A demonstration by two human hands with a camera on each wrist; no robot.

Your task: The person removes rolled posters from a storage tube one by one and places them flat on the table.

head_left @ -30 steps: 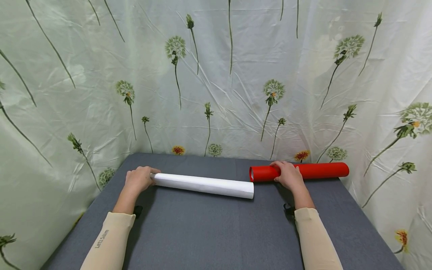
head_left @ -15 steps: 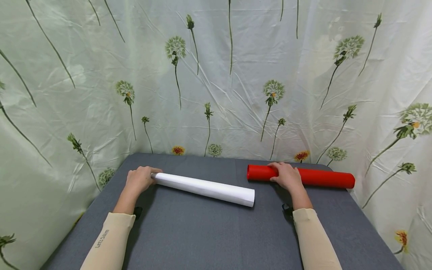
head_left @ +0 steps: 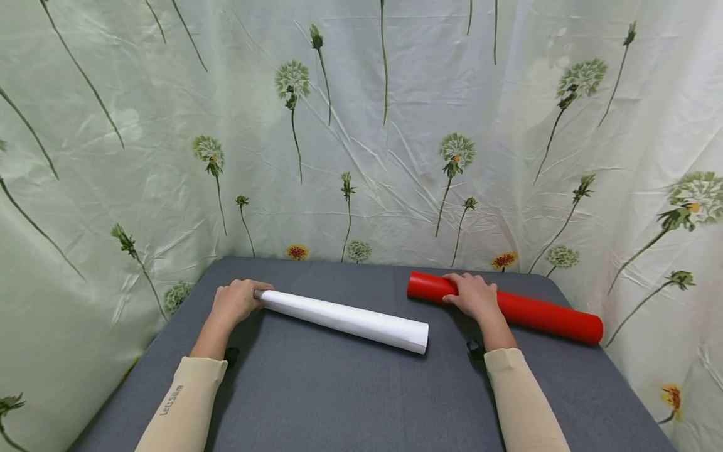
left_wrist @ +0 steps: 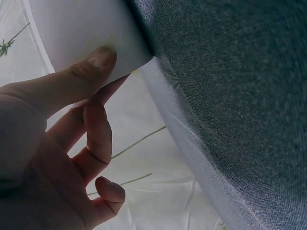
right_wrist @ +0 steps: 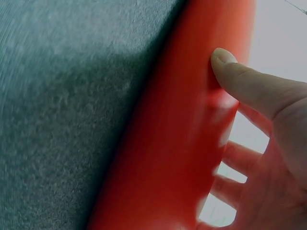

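Left hand (head_left: 234, 301) pinches the smooth white roll (head_left: 344, 321) at its ten o'clock end; at that roll's three o'clock, right hand (head_left: 473, 295) grips the satiny red roll (head_left: 545, 313), whose four-o'clock end reaches the edge of the woven grey tabletop (head_left: 316, 395).

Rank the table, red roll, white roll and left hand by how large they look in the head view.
1. Table
2. Red roll, longer end to end, though the right hand covers part
3. White roll
4. Left hand
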